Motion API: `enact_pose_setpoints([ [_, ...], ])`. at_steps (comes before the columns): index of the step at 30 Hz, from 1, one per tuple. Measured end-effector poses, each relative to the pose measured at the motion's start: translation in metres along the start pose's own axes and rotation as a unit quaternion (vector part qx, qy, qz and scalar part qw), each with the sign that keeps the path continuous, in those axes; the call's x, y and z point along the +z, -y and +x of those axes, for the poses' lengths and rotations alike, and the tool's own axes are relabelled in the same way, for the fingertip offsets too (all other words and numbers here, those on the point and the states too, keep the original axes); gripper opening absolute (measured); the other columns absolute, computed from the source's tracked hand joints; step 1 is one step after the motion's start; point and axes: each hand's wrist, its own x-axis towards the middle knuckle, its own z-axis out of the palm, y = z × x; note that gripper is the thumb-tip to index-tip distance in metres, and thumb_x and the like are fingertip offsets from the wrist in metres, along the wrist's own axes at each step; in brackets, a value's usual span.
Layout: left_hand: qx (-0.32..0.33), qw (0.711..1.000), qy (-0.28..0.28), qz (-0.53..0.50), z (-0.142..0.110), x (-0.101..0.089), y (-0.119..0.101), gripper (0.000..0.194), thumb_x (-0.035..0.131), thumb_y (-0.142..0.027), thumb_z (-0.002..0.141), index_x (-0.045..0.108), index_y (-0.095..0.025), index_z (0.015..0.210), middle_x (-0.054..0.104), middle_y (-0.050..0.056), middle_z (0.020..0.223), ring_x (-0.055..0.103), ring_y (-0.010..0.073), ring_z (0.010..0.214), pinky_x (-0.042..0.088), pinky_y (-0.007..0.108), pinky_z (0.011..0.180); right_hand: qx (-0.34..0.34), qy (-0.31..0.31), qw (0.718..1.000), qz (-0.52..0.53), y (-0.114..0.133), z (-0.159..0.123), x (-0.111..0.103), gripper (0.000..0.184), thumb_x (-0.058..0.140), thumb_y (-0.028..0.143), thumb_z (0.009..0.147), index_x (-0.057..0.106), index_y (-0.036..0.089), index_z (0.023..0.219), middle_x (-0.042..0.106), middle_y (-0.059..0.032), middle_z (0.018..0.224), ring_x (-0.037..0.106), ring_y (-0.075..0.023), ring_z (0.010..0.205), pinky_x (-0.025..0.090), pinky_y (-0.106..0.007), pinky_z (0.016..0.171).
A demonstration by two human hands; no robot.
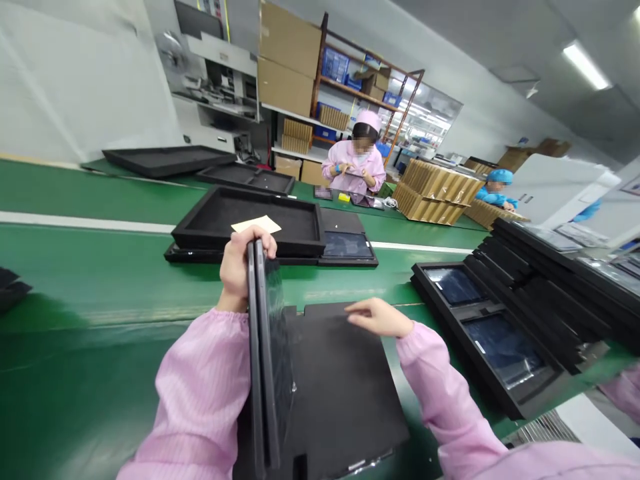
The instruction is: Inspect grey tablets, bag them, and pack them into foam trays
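Note:
My left hand (240, 263) is closed round the top edge of two thin dark tablets (263, 360) held upright side by side, with clear film (281, 347) hanging off the right one. My right hand (379, 316) lies flat with fingers stretched on the far edge of a black foam sheet (345, 393) that rests on the green conveyor belt (100, 280) in front of me. Both arms wear pink sleeves.
A black foam tray (210, 223) holding a beige card (256, 224) sits on the belt beyond my hands, with a tablet (347, 245) in the tray beside it. A stack of black trays with tablets (505, 340) stands at right. Two other workers sit across the line.

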Motion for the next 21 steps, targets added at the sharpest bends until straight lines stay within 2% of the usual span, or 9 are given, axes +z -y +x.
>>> enact_pose_setpoints([
  [2,-0.009,1.000,-0.012,0.015,-0.001,-0.001,-0.002,0.065,0.056,-0.085,0.070,0.050,-0.022,0.055,0.044,0.000,0.046,0.040,0.0133,0.046,0.030,0.030,0.045,0.009,-0.053,0.998,-0.020,-0.006,0.039,-0.007,0.022,0.066,0.020,0.093,0.075,0.016,0.112,0.078,-0.0115,0.111,0.075,-0.0257,0.104,0.059,-0.044,0.098],
  [5,-0.019,0.998,-0.037,0.049,-0.002,-0.002,-0.003,0.064,0.055,-0.084,0.071,0.053,-0.022,0.054,0.048,0.002,0.046,0.038,0.0134,0.044,0.028,0.028,0.042,0.004,-0.114,0.992,-0.044,0.005,0.102,-0.012,0.022,0.065,0.027,0.098,0.069,0.017,0.117,0.070,-0.0099,0.123,0.069,-0.0243,0.112,0.055,-0.049,0.100],
  [8,-0.031,0.995,-0.052,0.080,-0.003,-0.006,-0.001,0.064,0.053,-0.083,0.071,0.053,-0.022,0.054,0.046,0.002,0.046,0.036,0.0130,0.043,0.025,0.027,0.039,-0.012,-0.138,0.989,-0.059,0.034,0.165,-0.010,0.025,0.063,0.032,0.099,0.065,0.019,0.121,0.064,-0.0095,0.131,0.065,-0.0245,0.114,0.055,-0.047,0.098],
  [12,-0.060,0.993,-0.041,0.094,-0.003,-0.020,0.003,0.064,0.055,-0.082,0.071,0.054,-0.020,0.057,0.048,0.001,0.047,0.036,0.0125,0.042,0.027,0.027,0.038,-0.010,-0.147,0.987,-0.068,0.075,0.238,-0.001,0.029,0.063,0.033,0.099,0.063,0.019,0.125,0.062,-0.0098,0.131,0.065,-0.0243,0.112,0.057,-0.046,0.095],
  [16,-0.056,0.991,-0.078,0.088,-0.002,-0.037,0.009,0.066,0.057,-0.084,0.069,0.053,-0.020,0.055,0.048,0.001,0.044,0.037,0.0122,0.042,0.028,0.026,0.039,0.037,-0.142,0.987,-0.068,0.096,0.293,0.007,0.029,0.064,0.033,0.099,0.063,0.020,0.124,0.063,-0.0090,0.128,0.066,-0.0238,0.109,0.058,-0.043,0.092],
  [21,-0.059,0.991,-0.103,0.064,-0.003,-0.047,0.015,0.066,0.058,-0.085,0.068,0.051,-0.020,0.054,0.048,0.001,0.043,0.039,0.0137,0.042,0.031,0.028,0.041,0.110,-0.136,0.983,-0.062,0.098,0.332,0.018,0.035,0.065,0.035,0.098,0.061,0.018,0.128,0.062,-0.0102,0.131,0.065,-0.0256,0.111,0.057,-0.047,0.093],
])
